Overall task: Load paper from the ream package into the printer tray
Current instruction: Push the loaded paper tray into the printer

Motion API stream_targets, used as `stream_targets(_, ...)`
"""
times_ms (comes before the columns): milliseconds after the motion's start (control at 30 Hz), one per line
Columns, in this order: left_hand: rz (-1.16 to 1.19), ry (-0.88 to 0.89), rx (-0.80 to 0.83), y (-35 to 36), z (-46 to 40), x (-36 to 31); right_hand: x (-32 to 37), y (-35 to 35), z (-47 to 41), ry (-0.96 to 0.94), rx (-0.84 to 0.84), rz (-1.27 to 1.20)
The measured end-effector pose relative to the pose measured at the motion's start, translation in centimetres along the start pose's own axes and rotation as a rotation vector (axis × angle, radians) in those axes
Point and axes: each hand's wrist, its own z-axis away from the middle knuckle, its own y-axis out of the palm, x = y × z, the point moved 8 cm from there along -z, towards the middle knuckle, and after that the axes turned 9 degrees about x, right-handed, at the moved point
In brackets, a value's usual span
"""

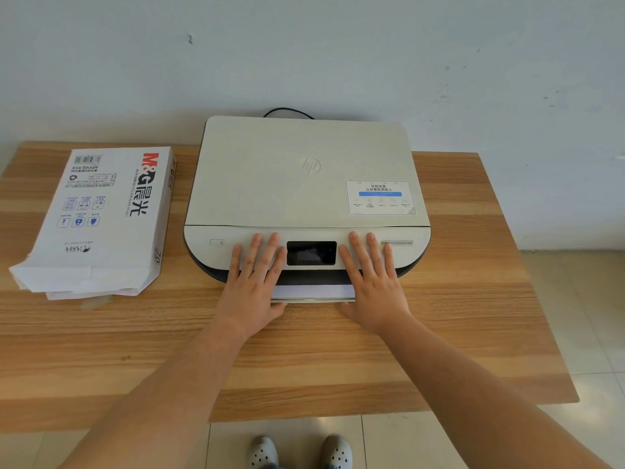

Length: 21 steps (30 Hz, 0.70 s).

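A white printer (pixel 304 184) sits at the back middle of the wooden table. Its paper tray (pixel 313 294) sticks out a little at the front, with white sheets showing in it. My left hand (pixel 255 282) lies flat with fingers spread on the printer's front panel, left of the dark screen (pixel 311 253), its thumb at the tray's left front corner. My right hand (pixel 372 282) lies the same way right of the screen, thumb at the tray's right front corner. The white ream package (pixel 101 218) lies on the table to the left, its near end torn open.
The table (pixel 304 350) stands against a pale wall, its front edge close to me. A black cable (pixel 289 111) loops behind the printer. Tiled floor shows to the right and below, with my two shoes (pixel 301 451) by the table's front edge.
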Motion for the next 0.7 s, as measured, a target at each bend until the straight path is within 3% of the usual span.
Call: stream_targets(700,0.003,0.010,-0.127,1.1,-0.8,0.1,-0.1,1.2,-0.9,0.014,-0.128,0.011)
